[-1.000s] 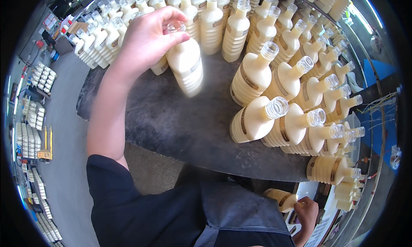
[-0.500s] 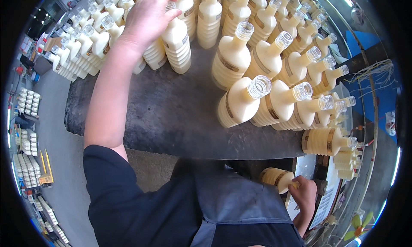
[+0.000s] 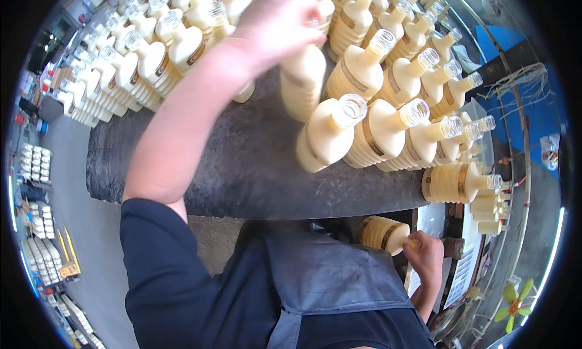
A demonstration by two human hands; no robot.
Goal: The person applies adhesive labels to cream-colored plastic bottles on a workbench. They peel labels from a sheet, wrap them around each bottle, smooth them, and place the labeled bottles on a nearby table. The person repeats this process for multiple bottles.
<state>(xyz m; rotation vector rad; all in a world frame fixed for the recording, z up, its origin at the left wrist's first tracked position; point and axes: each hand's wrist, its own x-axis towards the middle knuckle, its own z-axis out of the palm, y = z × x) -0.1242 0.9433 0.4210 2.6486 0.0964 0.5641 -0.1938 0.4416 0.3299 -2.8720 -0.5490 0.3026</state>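
Note:
My left hand (image 3: 282,28) is stretched out over the table, smeared by motion. Its fingers close round the neck of a cream bottle (image 3: 302,85) with ringed lower sides, which stands slightly blurred at the left edge of the right-hand group. Below the table's near edge, my right hand (image 3: 425,252) grips the neck of another cream bottle (image 3: 382,234). This one lies on its side, with a brown and gold label band, its base pointing left. Beside the left hand's bottle is a cream bottle (image 3: 327,134) with a clear threaded neck.
Many similar bottles (image 3: 159,64) crowd the dark table (image 3: 242,173) at the far left and right. One bottle (image 3: 451,182) lies sideways at the right edge. Loose pale strings (image 3: 521,91) and a small fan (image 3: 514,303) are farther right. Stacked goods (image 3: 39,161) stand on the left floor.
My left hand has left a bottle at the far left and moved right onto another bottle's neck. My right hand keeps its grip on the lying bottle. The view has shifted slightly.

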